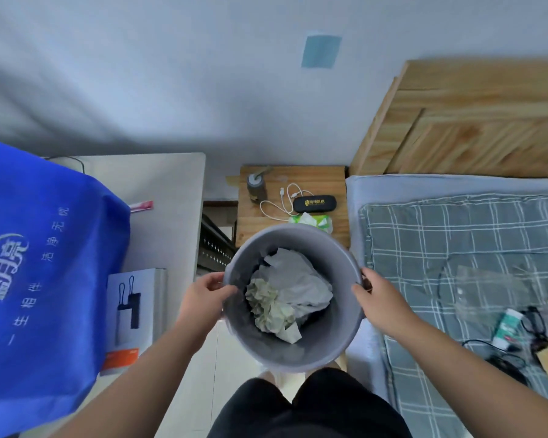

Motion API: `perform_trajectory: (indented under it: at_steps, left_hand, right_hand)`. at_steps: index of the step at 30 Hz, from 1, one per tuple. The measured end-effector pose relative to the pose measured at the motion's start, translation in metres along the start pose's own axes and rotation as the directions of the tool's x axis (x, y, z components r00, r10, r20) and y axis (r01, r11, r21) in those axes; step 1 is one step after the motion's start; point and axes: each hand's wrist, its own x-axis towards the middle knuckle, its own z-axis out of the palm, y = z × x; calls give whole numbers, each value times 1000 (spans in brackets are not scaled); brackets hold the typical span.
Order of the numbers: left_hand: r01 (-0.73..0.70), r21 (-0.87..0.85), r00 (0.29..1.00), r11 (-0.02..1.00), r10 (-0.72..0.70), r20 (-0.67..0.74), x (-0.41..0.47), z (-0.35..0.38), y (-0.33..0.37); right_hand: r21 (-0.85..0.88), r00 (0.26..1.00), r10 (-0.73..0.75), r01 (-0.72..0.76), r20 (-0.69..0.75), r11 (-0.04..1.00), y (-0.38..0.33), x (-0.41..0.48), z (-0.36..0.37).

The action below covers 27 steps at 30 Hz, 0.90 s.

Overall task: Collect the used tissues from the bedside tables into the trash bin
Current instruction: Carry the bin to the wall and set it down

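While both hands carry the trash bin (298, 352) in front of the body, the step in hand looks like bringing it up to the bedside table (339, 184). The left hand (208, 292) grips the rim on its side, thumb inside the wall and fingers (217, 278) curled over the edge. The right hand (374, 298) grips the opposite rim, its fingers (366, 276) wrapped round the lip. Between the two sets of fingers, down in the bin, crumpled tissues (272, 308) lie against pale paper (298, 279). Just beyond the fingers, past the far rim, a green and white tissue bundle (314, 220) sits at the table's near edge; whether it is a used wad or a pack I cannot tell. Farther off are a cable (285, 200), a black case (314, 203) and a bottle (256, 188). Next, I judge, the bin must be set down or held one-handed, freeing the other hand to pick up.
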Motion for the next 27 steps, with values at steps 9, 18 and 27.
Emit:
perform_trajectory:
  at_steps: [9, 18, 27]
  left_hand:
    - [-162, -5, 974, 987, 160, 160, -22, -23, 11]
    - [-307, 107, 842, 946, 218, 493, -44, -43, 1]
    - [-445, 237, 575, 864, 73, 815, -117, 31, 4]
  right_hand:
    - [103, 988, -86, 100, -130, 990, -7, -61, -9]
    - [334, 928, 179, -64, -327, 940, 27, -210, 75]
    - [543, 693, 493, -173, -526, 822, 87, -376, 135]
